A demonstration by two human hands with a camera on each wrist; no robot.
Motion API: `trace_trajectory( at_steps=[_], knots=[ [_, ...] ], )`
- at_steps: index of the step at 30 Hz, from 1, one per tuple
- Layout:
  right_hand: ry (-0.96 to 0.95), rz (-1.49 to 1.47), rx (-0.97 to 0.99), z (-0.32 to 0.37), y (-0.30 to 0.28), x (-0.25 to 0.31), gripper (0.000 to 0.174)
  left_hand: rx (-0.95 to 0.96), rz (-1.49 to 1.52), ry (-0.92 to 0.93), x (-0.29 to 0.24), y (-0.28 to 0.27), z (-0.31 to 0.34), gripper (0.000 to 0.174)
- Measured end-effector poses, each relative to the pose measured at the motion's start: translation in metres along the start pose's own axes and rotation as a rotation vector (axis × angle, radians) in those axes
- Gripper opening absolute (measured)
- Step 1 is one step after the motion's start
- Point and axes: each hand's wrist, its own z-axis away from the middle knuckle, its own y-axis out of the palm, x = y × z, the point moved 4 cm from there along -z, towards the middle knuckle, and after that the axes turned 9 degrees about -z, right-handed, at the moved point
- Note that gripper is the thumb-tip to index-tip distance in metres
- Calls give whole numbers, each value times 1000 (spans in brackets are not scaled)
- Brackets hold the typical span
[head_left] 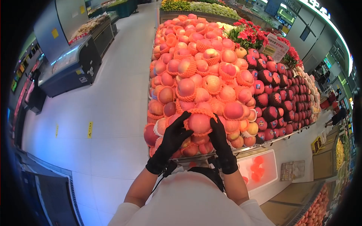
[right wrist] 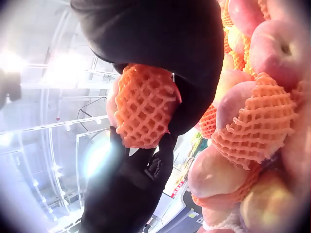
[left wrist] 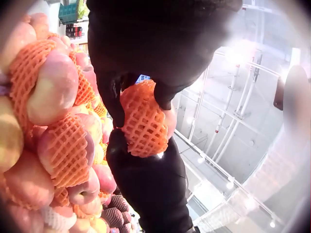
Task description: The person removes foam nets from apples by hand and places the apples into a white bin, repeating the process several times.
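Observation:
A red apple (head_left: 199,123) in an orange foam net (left wrist: 145,119) is held between both black-gloved hands at the near side of a big apple pile. My left hand (head_left: 173,136) grips it from the left, thumb and fingers against its side. On the opposite side my right hand (head_left: 218,136) grips it with bent fingers. In the right wrist view, the net (right wrist: 146,107) wraps the middle of the apple, and pink skin shows at its edge. Parts of the fingers are hidden behind the fruit.
Netted apples (head_left: 186,86) are heaped just beyond the hands. Darker apples (head_left: 271,113) in black nets fill the right side. Red flowers (head_left: 252,35) and a sign (head_left: 274,47) stand behind. A white bin (head_left: 269,165) with orange nets is at lower right, a freezer case (head_left: 69,67) at left.

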Motion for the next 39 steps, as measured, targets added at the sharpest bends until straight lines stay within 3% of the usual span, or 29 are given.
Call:
trace_trajectory(
  at_steps=[5, 8, 12, 15, 22, 28, 33, 36, 39],
  knots=[
    [-140, 299, 15, 2, -15, -13, 47, 39, 58, -29, -16, 7, 4, 73],
    [-113, 380, -25, 12, -11, 2, 44, 65, 80, -85, -19, 7, 5, 73],
    [33, 73, -60, 5, 4, 22, 43, 66, 144, -43, -16, 9, 3, 74],
    [-153, 134, -16, -4, 4, 23, 44, 69, 215, -23, -12, 10, 3, 76],
    [-113, 82, 111, 11, 14, 43, 49, 33, -3, 185, -10, 9, 3, 75],
    [-105, 208, 110, 4, 11, 34, 52, 29, -182, 128, -14, 7, 2, 79],
    [-46, 264, 183, 7, 5, 34, 57, 56, -84, 77, 1, 11, -1, 73],
    [17, 149, 188, 3, 3, 26, 65, 51, -21, 56, 2, 11, -4, 65],
    [-8, 277, 188, 2, -3, 19, 76, 70, 79, -25, 4, 13, -8, 61]
  ],
)
